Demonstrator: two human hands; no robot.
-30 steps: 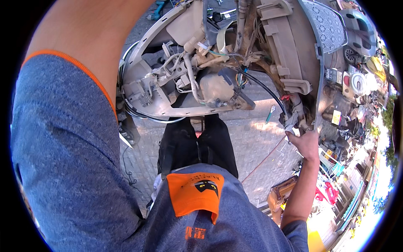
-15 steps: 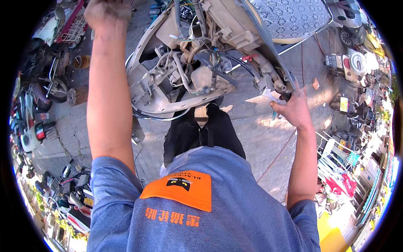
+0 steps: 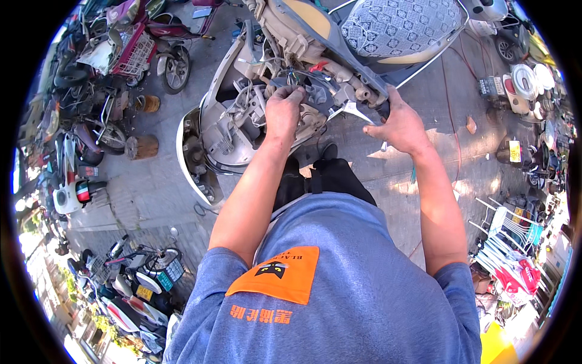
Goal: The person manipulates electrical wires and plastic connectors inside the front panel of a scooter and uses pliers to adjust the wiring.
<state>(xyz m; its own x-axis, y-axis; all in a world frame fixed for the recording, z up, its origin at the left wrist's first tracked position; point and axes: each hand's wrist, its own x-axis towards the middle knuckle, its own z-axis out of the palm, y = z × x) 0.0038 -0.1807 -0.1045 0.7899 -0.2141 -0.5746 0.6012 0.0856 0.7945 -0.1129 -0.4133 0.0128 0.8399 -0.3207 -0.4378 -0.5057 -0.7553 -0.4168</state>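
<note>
In front of me stands a scooter with its front opened up, showing a dusty grey plastic shell point(image 3: 213, 136) and a tangle of bare wiring point(image 3: 293, 77). My left hand point(image 3: 283, 115) is at the wiring in the middle, fingers curled and thumb close to them; what they pinch, if anything, is hidden. At the right end of the handlebar, my right hand point(image 3: 401, 126) is around a dark grip point(image 3: 383, 110), its thumb sticking out to the left. A silvery lever point(image 3: 357, 111) juts out just left of that thumb. A red connector point(image 3: 318, 65) sits among the parts above.
A patterned seat cover point(image 3: 403, 27) lies beyond the handlebar. A curved white panel point(image 3: 189, 159) hangs at the shell's left side. Parked scooters and a wooden stump point(image 3: 141, 147) stand at the left. Folded chairs point(image 3: 506, 249) lean at the right. A red hose point(image 3: 451, 115) crosses the ground.
My left hand has come from the far left, down and right, to the wiring. The right hand stays at the handlebar end. The whole view has shifted, showing more of the left side.
</note>
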